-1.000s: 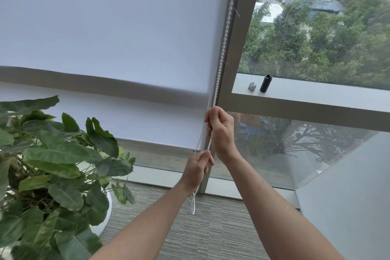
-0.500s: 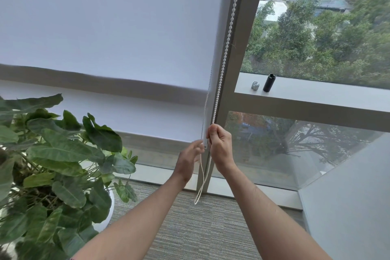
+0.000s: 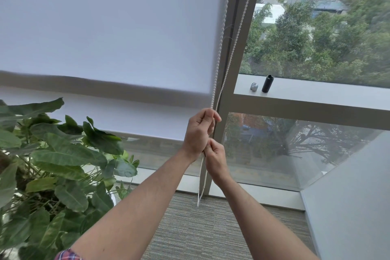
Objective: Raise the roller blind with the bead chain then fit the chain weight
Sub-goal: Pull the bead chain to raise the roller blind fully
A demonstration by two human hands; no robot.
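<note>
Here both hands hold the bead chain (image 3: 219, 48) beside the grey window post (image 3: 236, 53). The left hand (image 3: 199, 133) is closed around it higher up, and the right hand (image 3: 215, 159) pinches it just below (they touch). The chain's loop hangs under them. The white blind (image 3: 109, 27) is partly down. A black tube (image 3: 267, 83) and a small silver clip (image 3: 254, 86) sit on the ledge (image 3: 316, 93), far right.
</note>
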